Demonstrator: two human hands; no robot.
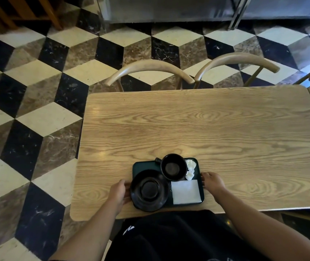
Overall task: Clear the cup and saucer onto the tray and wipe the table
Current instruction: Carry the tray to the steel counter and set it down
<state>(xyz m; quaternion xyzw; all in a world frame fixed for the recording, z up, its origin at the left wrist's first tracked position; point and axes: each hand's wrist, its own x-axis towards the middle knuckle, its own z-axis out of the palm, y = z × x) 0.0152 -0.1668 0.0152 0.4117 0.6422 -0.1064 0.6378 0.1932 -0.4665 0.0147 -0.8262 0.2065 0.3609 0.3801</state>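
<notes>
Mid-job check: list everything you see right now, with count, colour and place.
Table: one, light wood, centre of view.
Tray: one, dark green, near edge of table.
Saucer: one, black, on tray's left side, overhanging its edge.
Cup: one, black, upright on tray behind saucer.
Napkin: one, white, flat on tray's right front.
Crumpled paper: one wad, white, tray's right rear corner.
Chairs: two curved wooden backs at table's far side; part of a third at right.
Floor: black, cream and brown cube-pattern tiles.
Left hand: at tray's left edge.
Right hand: at tray's right edge.
</notes>
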